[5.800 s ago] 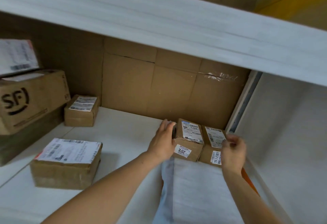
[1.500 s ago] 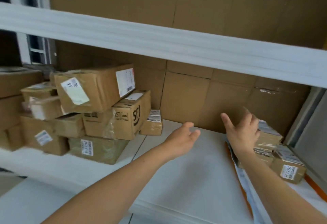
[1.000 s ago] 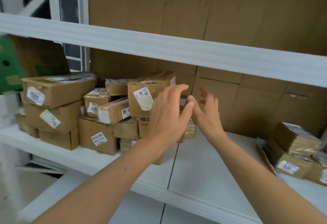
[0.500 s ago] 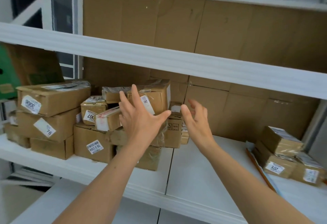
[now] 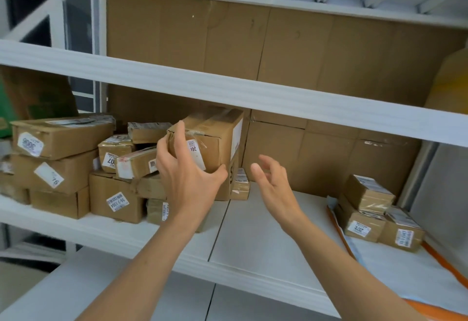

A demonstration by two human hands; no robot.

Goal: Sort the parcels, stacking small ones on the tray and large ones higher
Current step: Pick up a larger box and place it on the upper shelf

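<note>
While the left hand (image 5: 188, 179) grips the big box (image 5: 217, 135) at its near left corner, fingers curled onto the left side and thumb hooked under the bottom edge, the right hand (image 5: 272, 185) hangs free just right of that box, fingers loosely spread and touching nothing. That box sits atop a pile (image 5: 111, 184) of brown parcels crowded on the left half of the middle shelf (image 5: 253, 234), its white label facing near and half hidden behind the left palm. Lower boxes in the pile carry stickers with printed numbers, and one long box (image 5: 63, 135) lies across the far left stack. At the right end of the same shelf, three small parcels (image 5: 367, 194) are bunched together, one stacked on another and the third just beside them, all resting on a pale mailer (image 5: 405, 272) that lies over the orange tray (image 5: 445, 266). Between pile and tray the shelf surface is bare white. Cardboard sheets (image 5: 316, 49) line the back of the rack behind both levels. Above, the upper shelf (image 5: 253, 92) crosses the view, with a yellow shape (image 5: 453, 85) at its far right whose nature I cannot tell.
</note>
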